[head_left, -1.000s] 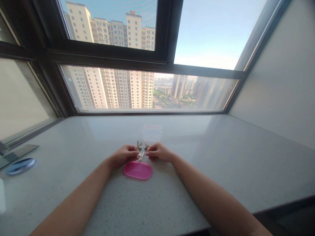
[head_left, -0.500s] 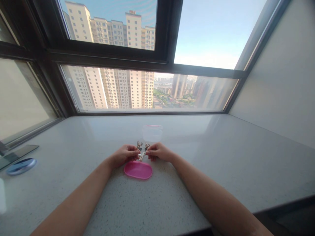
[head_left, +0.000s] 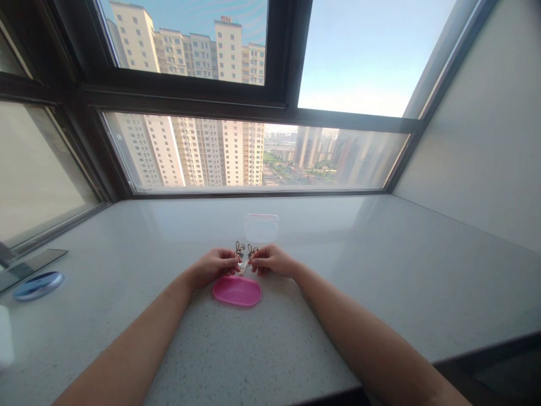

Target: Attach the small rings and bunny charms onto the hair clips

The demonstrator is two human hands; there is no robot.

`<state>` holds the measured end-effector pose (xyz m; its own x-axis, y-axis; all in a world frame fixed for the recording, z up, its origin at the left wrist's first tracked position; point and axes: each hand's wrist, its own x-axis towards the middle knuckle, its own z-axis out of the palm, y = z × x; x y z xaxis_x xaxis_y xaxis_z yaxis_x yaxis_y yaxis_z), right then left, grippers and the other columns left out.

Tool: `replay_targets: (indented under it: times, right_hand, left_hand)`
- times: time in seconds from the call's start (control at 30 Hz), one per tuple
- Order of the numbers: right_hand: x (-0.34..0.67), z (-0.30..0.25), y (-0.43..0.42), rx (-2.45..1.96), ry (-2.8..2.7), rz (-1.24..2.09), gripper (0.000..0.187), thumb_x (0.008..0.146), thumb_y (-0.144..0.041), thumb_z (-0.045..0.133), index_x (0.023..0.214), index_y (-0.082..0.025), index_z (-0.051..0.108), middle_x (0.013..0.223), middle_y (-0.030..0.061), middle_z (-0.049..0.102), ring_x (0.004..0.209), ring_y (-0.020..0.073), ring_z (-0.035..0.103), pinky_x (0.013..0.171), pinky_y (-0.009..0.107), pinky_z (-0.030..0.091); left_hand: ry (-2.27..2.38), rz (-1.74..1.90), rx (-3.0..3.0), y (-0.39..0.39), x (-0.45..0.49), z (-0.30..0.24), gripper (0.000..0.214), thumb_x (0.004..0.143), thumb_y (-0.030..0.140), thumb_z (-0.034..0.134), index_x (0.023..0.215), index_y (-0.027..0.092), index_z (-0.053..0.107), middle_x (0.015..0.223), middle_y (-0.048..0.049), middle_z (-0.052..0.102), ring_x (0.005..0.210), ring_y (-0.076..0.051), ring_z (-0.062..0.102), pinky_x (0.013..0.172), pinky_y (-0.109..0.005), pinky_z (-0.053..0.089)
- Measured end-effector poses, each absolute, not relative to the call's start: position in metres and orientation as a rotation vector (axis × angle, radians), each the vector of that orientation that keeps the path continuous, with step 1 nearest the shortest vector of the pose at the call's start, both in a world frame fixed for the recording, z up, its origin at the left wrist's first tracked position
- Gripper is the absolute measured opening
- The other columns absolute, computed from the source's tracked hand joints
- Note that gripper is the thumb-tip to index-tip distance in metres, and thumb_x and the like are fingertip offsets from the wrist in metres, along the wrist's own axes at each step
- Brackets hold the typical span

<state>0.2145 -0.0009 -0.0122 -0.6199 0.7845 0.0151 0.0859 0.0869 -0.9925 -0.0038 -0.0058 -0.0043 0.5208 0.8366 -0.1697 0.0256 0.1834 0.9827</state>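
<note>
My left hand [head_left: 213, 265] and my right hand [head_left: 271, 260] meet at the middle of the pale stone counter [head_left: 380, 270], fingers pinched. Each holds a small clip with a brown bunny-ear shape on top: the left clip [head_left: 239, 248] and the right clip [head_left: 252, 250] stand side by side, almost touching. Just in front of the hands a pink oval lid [head_left: 236, 291] lies flat. Behind the hands stands a clear plastic box [head_left: 261, 228].
A blue round disc [head_left: 37, 285] and a dark flat slab [head_left: 31, 261] lie at the far left by the window frame. A white object shows at the left edge [head_left: 5, 344]. The counter's front edge drops off at the lower right.
</note>
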Motion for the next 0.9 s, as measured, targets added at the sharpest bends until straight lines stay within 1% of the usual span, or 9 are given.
replay_targets:
  times: [0.17,0.33,0.5,0.67,0.9]
  right_hand:
    - [0.2148,-0.0103,-0.002,-0.857,-1.811,1.58,0.037,0.064,-0.041,0.066,0.083,-0.009,0.064,0.066,0.0037,0.062,0.051,0.0088,0.052,0.048,0.02,0.041]
    - [0.2149,-0.0093,-0.002,-0.862,-1.814,1.561,0.031,0.063,-0.038,0.067,0.077,-0.01,0.064,0.058,-0.0003,0.056,0.045,0.0057,0.045,0.043,0.018,0.036]
    - [0.2138,-0.0083,-0.0019,-0.884,-1.819,1.524,0.03,0.065,-0.037,0.065,0.074,-0.009,0.064,0.054,-0.0015,0.054,0.043,0.005,0.043,0.041,0.018,0.031]
    - [0.2127,-0.0102,-0.0002,-0.907,-1.806,1.52,0.029,0.065,-0.038,0.065,0.07,-0.009,0.063,0.055,-0.0008,0.055,0.042,0.0049,0.043,0.04,0.018,0.032]
    - [0.2134,-0.0112,0.0008,-0.889,-1.772,1.584,0.03,0.065,-0.038,0.064,0.072,-0.009,0.065,0.053,-0.0011,0.055,0.041,0.0057,0.045,0.041,0.019,0.034]
  left_hand:
    - [0.869,0.685,1.259,-0.0077,-0.0028,-0.0016,0.027,0.064,0.031,0.07,0.08,0.009,0.064,0.069,-0.0073,0.067,0.052,-0.009,0.054,0.051,-0.019,0.042]
    - [0.851,0.684,1.233,-0.0076,-0.0027,-0.0008,0.025,0.067,0.029,0.068,0.081,0.009,0.064,0.071,-0.0087,0.067,0.054,-0.009,0.056,0.052,-0.019,0.045]
    - [0.831,0.681,1.216,-0.0081,-0.0016,-0.0002,0.025,0.068,0.029,0.067,0.082,0.009,0.064,0.074,-0.0102,0.067,0.054,-0.009,0.057,0.054,-0.019,0.046]
    - [0.841,0.685,1.233,-0.0084,-0.0007,0.0008,0.025,0.067,0.029,0.068,0.08,0.008,0.064,0.072,-0.0099,0.067,0.055,-0.01,0.057,0.053,-0.02,0.045]
    - [0.864,0.679,1.25,-0.01,-0.0015,0.0017,0.025,0.065,0.029,0.07,0.079,0.009,0.064,0.068,-0.0082,0.067,0.054,-0.01,0.057,0.053,-0.02,0.044]
